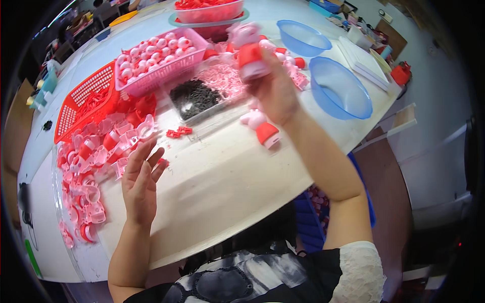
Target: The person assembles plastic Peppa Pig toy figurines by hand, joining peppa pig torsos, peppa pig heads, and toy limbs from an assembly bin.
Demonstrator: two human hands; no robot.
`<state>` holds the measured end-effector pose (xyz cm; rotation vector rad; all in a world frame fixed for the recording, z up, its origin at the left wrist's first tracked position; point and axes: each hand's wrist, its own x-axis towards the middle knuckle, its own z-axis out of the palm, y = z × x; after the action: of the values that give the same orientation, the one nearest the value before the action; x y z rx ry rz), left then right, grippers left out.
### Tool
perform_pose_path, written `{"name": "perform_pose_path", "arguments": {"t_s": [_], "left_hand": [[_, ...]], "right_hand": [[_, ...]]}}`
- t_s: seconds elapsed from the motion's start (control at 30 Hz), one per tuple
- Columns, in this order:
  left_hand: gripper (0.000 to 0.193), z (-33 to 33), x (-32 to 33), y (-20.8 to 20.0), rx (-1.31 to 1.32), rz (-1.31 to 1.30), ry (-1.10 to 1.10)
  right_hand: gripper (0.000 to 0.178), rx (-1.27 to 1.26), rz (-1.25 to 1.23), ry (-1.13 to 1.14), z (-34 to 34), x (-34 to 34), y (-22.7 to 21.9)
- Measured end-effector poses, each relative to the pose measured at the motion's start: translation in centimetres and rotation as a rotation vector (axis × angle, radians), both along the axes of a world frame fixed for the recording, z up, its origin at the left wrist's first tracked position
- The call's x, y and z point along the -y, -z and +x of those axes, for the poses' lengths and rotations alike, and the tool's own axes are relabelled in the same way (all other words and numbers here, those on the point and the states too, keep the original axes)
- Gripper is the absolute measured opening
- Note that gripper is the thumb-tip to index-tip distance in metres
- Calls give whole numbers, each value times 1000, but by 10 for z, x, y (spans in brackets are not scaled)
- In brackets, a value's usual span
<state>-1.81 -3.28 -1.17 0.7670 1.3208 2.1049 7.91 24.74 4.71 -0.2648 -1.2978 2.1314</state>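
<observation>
My right hand [278, 93] is raised over the far middle of the table, its fingers closed round a red-and-pink plastic toy figure [251, 58] that is blurred by motion. A similar red-and-pink figure [266, 132] lies on the table below my right wrist. My left hand [140, 184] hovers at the left with its fingers apart and nothing in them. Beside it spreads a heap of pink and red plastic shells [91, 171]. A few small red pieces [178, 132] lie between the hands, and another shows at my left fingertips.
At the back left stand a pink basket of white-and-red balls [121, 83] and a red basket [63, 118]. A clear tray of dark pins and pink bits [189, 121] sits mid-table. Stacked bowls [207, 14] stand behind; blue bowls [323, 83] stand right. A blue crate [308, 217] is below the table edge.
</observation>
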Motion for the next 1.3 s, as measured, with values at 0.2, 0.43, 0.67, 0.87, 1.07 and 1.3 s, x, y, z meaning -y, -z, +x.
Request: {"name": "perform_pose_path", "arguments": {"t_s": [0.2, 0.43, 0.67, 0.87, 1.07, 1.3], "left_hand": [[38, 21, 5, -31, -100, 51, 98], [46, 74, 0, -123, 6, 401, 669], [33, 89, 95, -112, -84, 459, 568], [21, 106, 171, -99, -92, 490, 601], [9, 122, 168, -125, -197, 463, 468], [7, 135, 150, -124, -243, 505, 460]], "right_hand": [[41, 829, 545, 504, 113, -150, -23], [47, 1423, 480, 300, 183, -223, 16], [44, 972, 1440, 750, 160, -155, 15], [33, 1000, 2000, 749, 178, -141, 38], [35, 1065, 2076, 1029, 158, -162, 55], [41, 276, 1966, 648, 62, -16, 34]]}}
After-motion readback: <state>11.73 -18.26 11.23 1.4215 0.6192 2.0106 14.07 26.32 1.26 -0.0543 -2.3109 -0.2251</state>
